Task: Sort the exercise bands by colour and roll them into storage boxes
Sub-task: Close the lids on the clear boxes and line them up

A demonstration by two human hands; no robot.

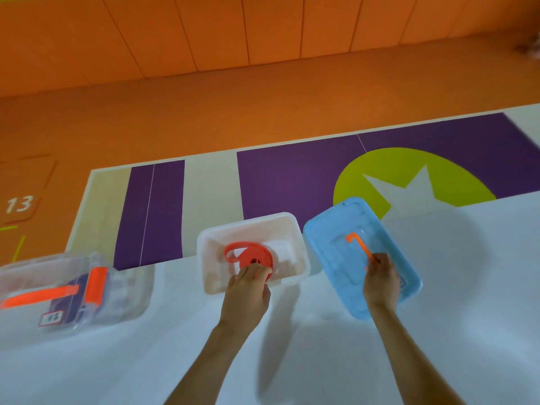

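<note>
While arms outstretched, left grip [248, 283] round orange band [254, 259], right grip [381, 283] tight on orange latch [360, 244].

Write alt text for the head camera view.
A person's left hand grips a coiled orange exercise band inside an open translucent white plastic box, while the right hand pinches the orange handle of a rectangular light-blue plastic lid.

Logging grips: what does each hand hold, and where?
Left hand grips the rolled orange band at its near edge, in the white box. Right hand pinches the near end of the orange strip on the blue lid.
</note>
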